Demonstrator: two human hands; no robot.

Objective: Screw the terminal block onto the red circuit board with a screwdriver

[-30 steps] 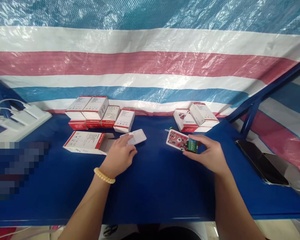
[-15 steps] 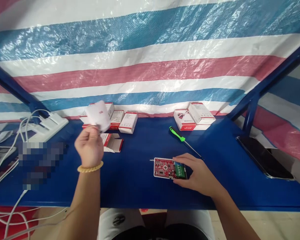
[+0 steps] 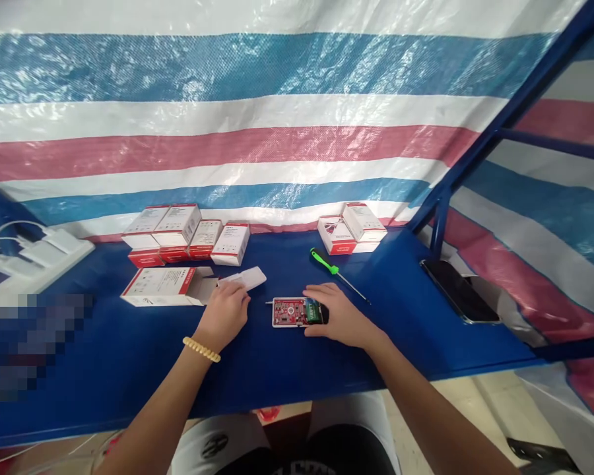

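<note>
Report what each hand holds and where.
Right hand: open device, by its end with the green battery. Left hand: at white piece; can't tell if gripped.

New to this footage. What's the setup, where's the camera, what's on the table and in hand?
No robot: one person works bare-handed. Every picture comes from a single camera worn on their head, looking forward and down.

The right hand holds a small device, its red circuit board facing up, by the green battery end. The left hand touches a white piece; whether it grips is unclear.

On the blue table lie an open box, a green-handled screwdriver and a dark phone. Closed boxes stand at the back.
</note>
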